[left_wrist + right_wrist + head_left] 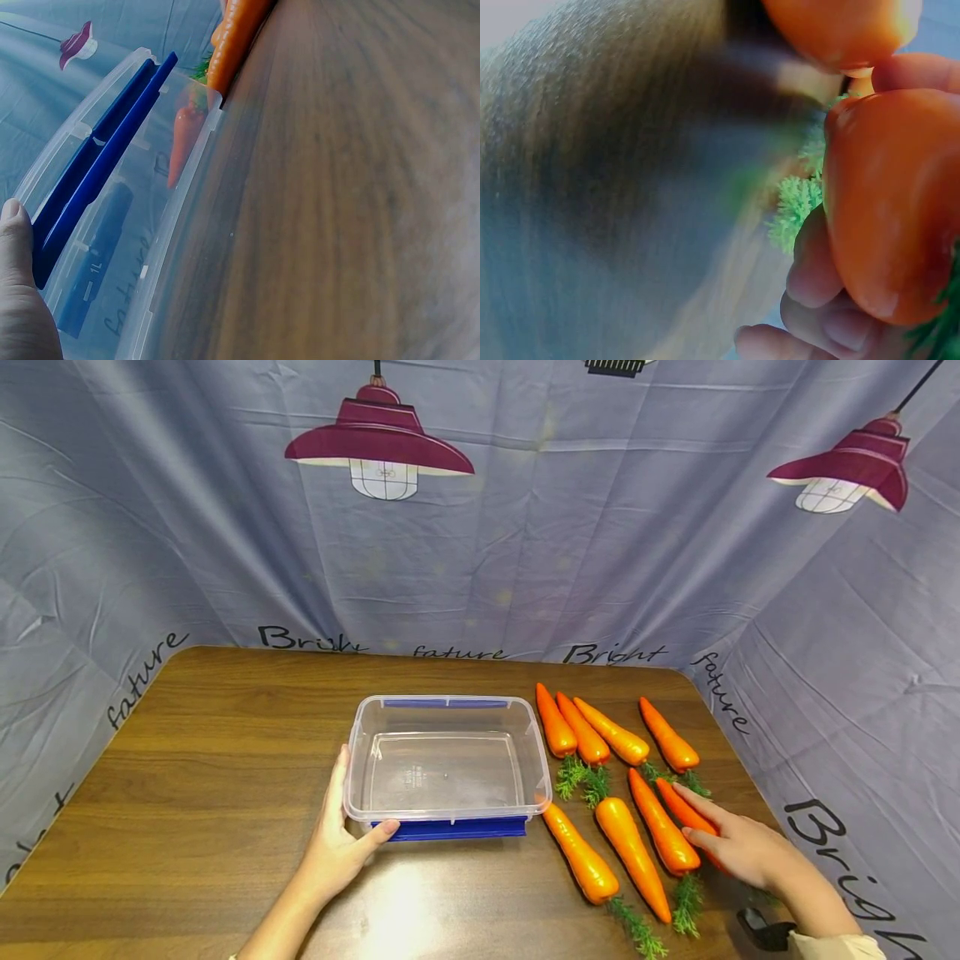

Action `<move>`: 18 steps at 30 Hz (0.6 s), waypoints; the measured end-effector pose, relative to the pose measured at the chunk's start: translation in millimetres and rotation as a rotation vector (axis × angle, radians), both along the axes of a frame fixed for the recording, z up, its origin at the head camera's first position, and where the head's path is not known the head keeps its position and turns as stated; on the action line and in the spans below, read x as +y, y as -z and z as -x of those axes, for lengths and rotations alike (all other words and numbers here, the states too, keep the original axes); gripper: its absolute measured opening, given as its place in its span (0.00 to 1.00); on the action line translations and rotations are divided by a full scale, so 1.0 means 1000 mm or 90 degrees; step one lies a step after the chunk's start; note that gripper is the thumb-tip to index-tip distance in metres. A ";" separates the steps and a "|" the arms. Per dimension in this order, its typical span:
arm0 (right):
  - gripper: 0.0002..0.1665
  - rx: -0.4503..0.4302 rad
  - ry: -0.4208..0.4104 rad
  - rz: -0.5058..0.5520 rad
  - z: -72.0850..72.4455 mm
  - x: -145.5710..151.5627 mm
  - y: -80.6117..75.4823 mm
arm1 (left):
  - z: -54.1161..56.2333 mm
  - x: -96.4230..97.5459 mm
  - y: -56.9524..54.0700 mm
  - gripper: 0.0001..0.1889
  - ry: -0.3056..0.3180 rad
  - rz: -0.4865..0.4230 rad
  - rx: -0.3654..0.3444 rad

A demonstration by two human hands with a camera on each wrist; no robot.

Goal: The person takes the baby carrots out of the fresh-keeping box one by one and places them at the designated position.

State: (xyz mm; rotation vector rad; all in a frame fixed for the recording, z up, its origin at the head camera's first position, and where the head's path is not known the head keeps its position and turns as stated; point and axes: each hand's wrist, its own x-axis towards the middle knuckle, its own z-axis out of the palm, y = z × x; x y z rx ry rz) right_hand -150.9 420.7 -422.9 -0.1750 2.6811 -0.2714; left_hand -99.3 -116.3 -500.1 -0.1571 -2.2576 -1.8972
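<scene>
A clear plastic container [450, 815] with blue clips [459, 829] stands without a lid on the table, nothing inside it. My left hand [335, 852] grips its near left corner, the thumb [16, 240] by the front clip and the fingers along the left side. On the right, my right hand [753, 850] holds an orange toy carrot [684, 806] between thumb and fingers. Close up in the right wrist view, the fingers [817, 259] curl round the thick end of this carrot [900, 202], near its green leaves. Its leafy top is mostly hidden by the hand in the head view.
Several more carrots lie right of the container, among them a red-orange one [663, 827] beside the held carrot and a yellow-orange one [633, 856]. Another carrot [581, 852] has its tip at the container's right corner. A curtain [480, 568] surrounds the wooden table [225, 777].
</scene>
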 end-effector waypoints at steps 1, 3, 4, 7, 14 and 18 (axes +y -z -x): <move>0.42 0.001 0.001 0.001 0.000 0.000 0.001 | 0.000 0.000 0.000 0.63 -0.002 0.001 0.001; 0.42 -0.002 0.000 0.004 0.000 -0.001 0.003 | 0.000 0.000 0.000 0.63 -0.005 0.004 0.001; 0.41 -0.004 0.001 0.008 -0.001 -0.001 0.004 | 0.000 0.001 0.000 0.63 -0.006 0.006 0.001; 0.40 -0.007 -0.002 0.019 -0.001 -0.002 0.008 | 0.000 0.001 0.000 0.62 -0.009 0.007 0.000; 0.40 -0.011 0.004 0.040 0.001 -0.004 0.014 | 0.000 0.001 0.000 0.63 -0.008 0.004 0.005; 0.42 -0.035 0.013 0.042 0.002 -0.004 0.015 | 0.000 0.000 0.001 0.62 -0.005 0.007 0.002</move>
